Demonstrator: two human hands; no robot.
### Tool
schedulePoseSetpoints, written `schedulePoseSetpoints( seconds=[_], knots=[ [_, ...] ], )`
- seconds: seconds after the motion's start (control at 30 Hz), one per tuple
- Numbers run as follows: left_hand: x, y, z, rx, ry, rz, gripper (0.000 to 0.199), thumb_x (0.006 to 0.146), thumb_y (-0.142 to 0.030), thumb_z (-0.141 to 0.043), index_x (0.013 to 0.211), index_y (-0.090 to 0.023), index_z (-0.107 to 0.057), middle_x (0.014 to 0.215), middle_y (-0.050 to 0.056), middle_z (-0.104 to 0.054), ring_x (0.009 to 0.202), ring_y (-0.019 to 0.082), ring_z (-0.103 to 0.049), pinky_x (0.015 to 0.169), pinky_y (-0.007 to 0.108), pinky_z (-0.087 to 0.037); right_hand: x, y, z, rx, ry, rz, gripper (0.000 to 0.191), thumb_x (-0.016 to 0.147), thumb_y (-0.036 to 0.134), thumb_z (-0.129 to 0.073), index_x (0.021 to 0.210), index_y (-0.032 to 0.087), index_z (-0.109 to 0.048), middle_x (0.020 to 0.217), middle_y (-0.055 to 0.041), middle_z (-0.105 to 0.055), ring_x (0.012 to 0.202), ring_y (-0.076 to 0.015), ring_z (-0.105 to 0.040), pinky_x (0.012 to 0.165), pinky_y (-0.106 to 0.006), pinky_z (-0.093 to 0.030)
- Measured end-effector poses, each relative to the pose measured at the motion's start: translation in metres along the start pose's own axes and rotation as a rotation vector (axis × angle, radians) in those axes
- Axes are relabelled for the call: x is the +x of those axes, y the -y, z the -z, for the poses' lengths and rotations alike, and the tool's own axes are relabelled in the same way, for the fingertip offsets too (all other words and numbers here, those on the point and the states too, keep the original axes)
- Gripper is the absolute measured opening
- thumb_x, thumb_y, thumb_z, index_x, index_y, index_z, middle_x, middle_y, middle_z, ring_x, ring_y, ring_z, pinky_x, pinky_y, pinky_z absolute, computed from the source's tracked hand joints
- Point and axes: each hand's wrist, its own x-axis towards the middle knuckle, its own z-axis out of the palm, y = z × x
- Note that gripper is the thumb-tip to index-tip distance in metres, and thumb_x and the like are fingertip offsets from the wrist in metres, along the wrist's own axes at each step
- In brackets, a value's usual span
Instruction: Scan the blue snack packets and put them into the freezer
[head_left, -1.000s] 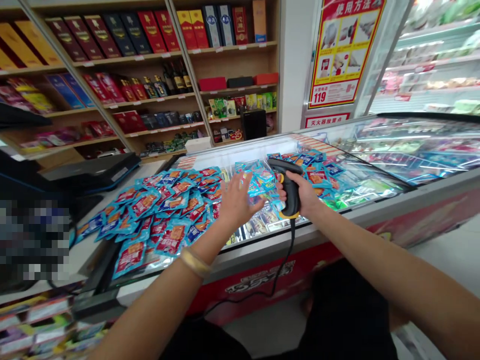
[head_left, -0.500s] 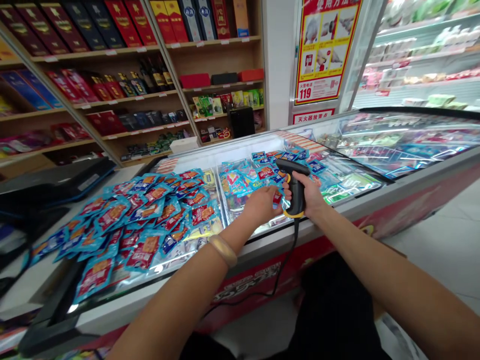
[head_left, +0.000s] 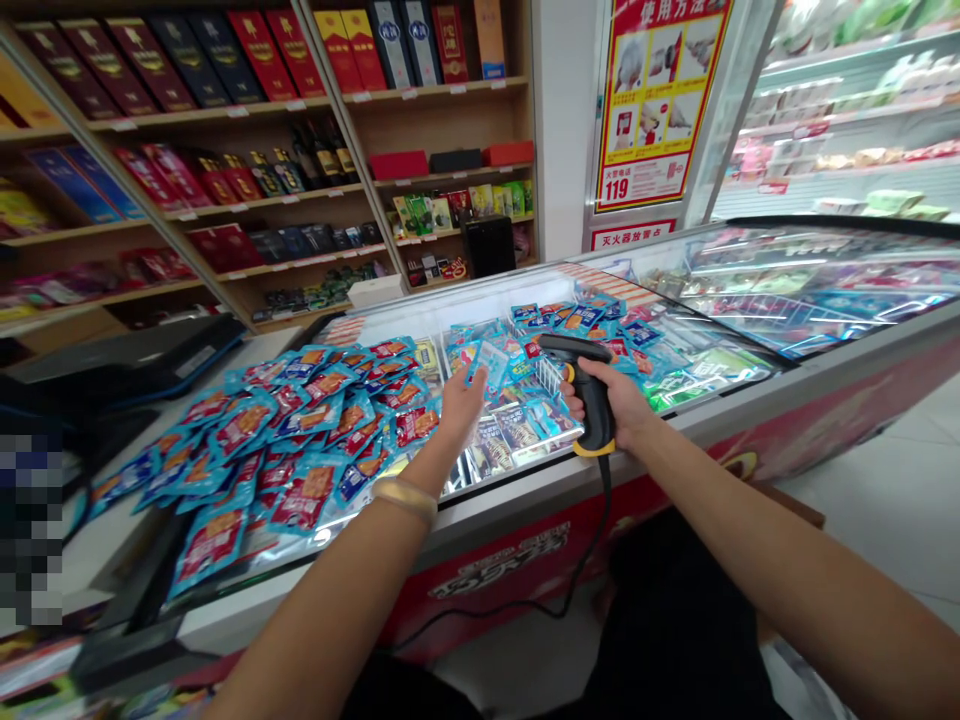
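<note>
Scanner [head_left: 597,408] in the right hand [head_left: 624,402], pale packet [head_left: 491,366] in the left hand [head_left: 459,405]

Both forearms rise from the lower edge of the frame, reaching over a glass-topped chest freezer [head_left: 525,488]. Right of centre, the right hand is wrapped around the scanner's black handle, its fingers curled about the front; the head of the scanner tilts toward the upper left, and a black cable [head_left: 606,500] drops from its base. At the centre, the left hand pinches the packet between thumb and fingers by its lower left end, the packet slanting up toward the right, just left of the scanner and apart from it. A gold bracelet [head_left: 405,495] circles the left wrist.

On the glass, blue-edged packets [head_left: 300,430] lie heaped at centre left, with a smaller spread [head_left: 581,318] beyond the scanner. Wooden shelves [head_left: 442,125] of boxes and bottles fill the upper left; a red-and-yellow poster [head_left: 660,100] and lit shelving [head_left: 855,130] stand at the upper right.
</note>
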Motion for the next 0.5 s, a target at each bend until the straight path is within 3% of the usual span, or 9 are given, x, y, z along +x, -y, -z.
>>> schedulePoseSetpoints(
  seconds=[0.1, 0.2, 0.37, 0.5],
  knots=[
    [0.0013, 0.0015, 0.0012, -0.211, 0.05, 0.102, 0.042, 0.086, -0.037, -0.061, 0.124, -0.021, -0.062, 0.106, 0.007, -0.072, 0.093, 0.02, -0.068, 0.085, 0.039, -0.056, -0.0016, -0.0019, -0.0028, -0.008, 0.001, -0.031, 0.018, 0.084, 0.033, -0.058, 0.078, 0.017, -0.057, 0.061, -0.0003, -0.055, 0.045, -0.0084, -0.045, 0.039, -0.018, -0.039],
    [0.0006, 0.0011, 0.0011, -0.246, 0.094, 0.099, 0.044, 0.086, -0.038, -0.062, 0.126, -0.02, -0.06, 0.109, 0.009, -0.072, 0.095, 0.021, -0.069, 0.089, 0.041, -0.055, -0.0022, -0.0023, -0.0031, -0.019, 0.027, -0.059, 0.016, 0.083, 0.033, -0.06, 0.08, 0.018, -0.056, 0.061, 0.0005, -0.054, 0.045, -0.0088, -0.045, 0.039, -0.018, -0.039],
    [0.0008, 0.0046, 0.0009, 0.025, 0.131, 0.026, 0.06, 0.088, -0.042, -0.06, 0.141, -0.016, -0.049, 0.117, 0.011, -0.07, 0.113, 0.024, -0.063, 0.091, 0.04, -0.054, -0.0032, -0.0035, -0.0019, -0.035, 0.069, -0.057, 0.018, 0.08, 0.034, -0.063, 0.083, 0.018, -0.056, 0.061, 0.0009, -0.055, 0.046, -0.0093, -0.046, 0.04, -0.019, -0.04],
    [0.001, 0.0081, 0.001, 0.176, 0.156, -0.092, 0.058, 0.091, -0.045, -0.056, 0.141, -0.016, -0.05, 0.134, 0.012, -0.061, 0.124, 0.025, -0.057, 0.095, 0.037, -0.051, -0.0039, -0.0044, -0.0017, -0.039, 0.081, -0.049, 0.018, 0.08, 0.034, -0.064, 0.082, 0.018, -0.057, 0.061, 0.0006, -0.056, 0.045, -0.0091, -0.046, 0.04, -0.018, -0.04]
  ],
)
